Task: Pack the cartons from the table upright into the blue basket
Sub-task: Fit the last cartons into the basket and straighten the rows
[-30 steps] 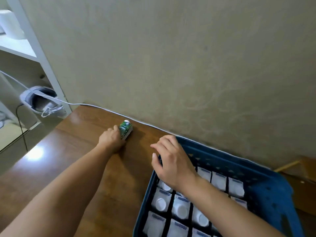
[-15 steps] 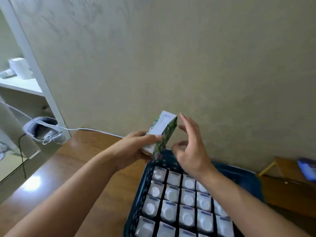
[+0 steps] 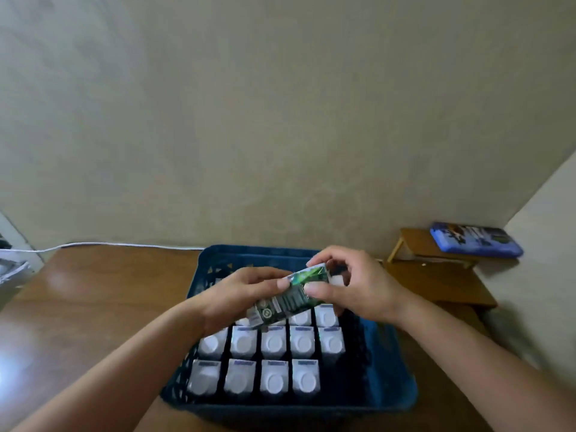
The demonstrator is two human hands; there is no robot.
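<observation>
Gripping one tilted carton [image 3: 291,296] together above the blue basket [image 3: 386,363], the left hand [image 3: 241,296] and right hand [image 3: 358,288] risk snagging it on packed cartons [image 3: 272,342] at six o'clock.

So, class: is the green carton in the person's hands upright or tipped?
Tipped. The green carton slants above the blue basket, held between left hand and right hand.

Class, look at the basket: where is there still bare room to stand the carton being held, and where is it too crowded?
Free: the dark gap in the blue basket at the right end of the nearest row, between the last packed carton and the right wall. Crowded: the rest of that row and the row behind. The left hand and right hand, holding the green carton, hide the far rows.
</observation>
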